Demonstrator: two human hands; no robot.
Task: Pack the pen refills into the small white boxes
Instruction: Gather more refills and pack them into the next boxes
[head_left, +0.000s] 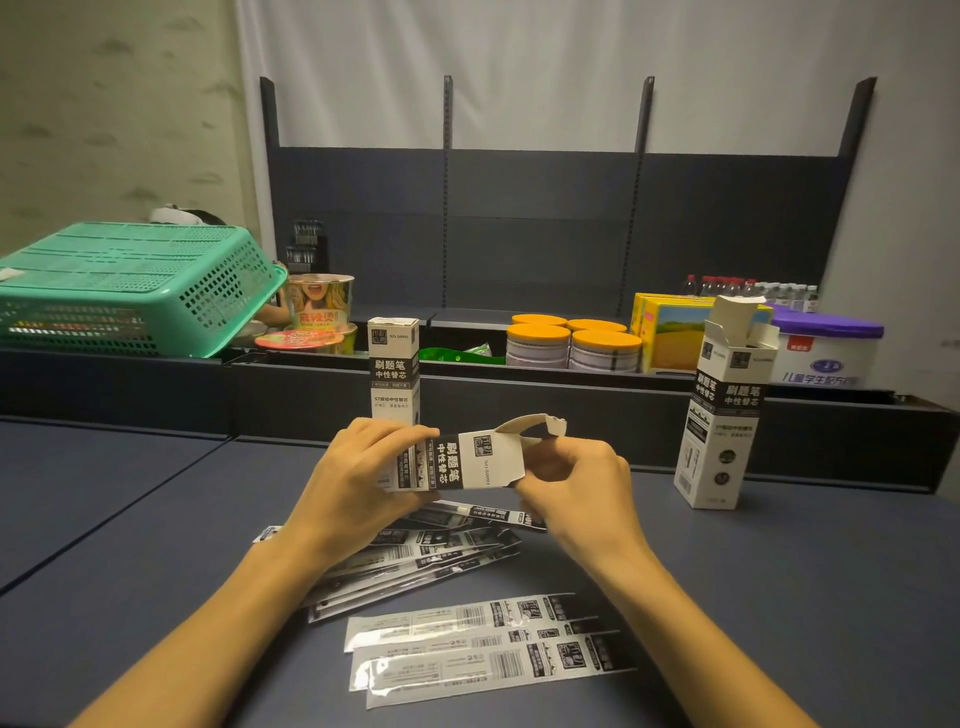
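A small white box (457, 462) is held on its side above the dark blue table (779, 597), its open end turned to the right. The box body is gripped by the left hand (358, 478), with the fingers curled over the top and the thumb underneath. The open end is held by the right hand (576, 488); its fingers are curled at the box mouth, and the raised top flap (530, 423) stands just above them.

Packaged pen refills (415, 551) are spread in a loose fan on the table directly below the hands. Three further refill packs (483, 649) lie side by side nearer the person.

A closed box (393, 364) stands upright behind the left hand. An opened box (724, 410) stands upright well to the right, with its flaps raised.

Behind the table, a green basket (130, 286) is set upside down at the left. Noodle cups (317, 306), orange-lidded tins (571, 340) and a yellow carton (670, 327) are placed along the dark shelf (519, 208).
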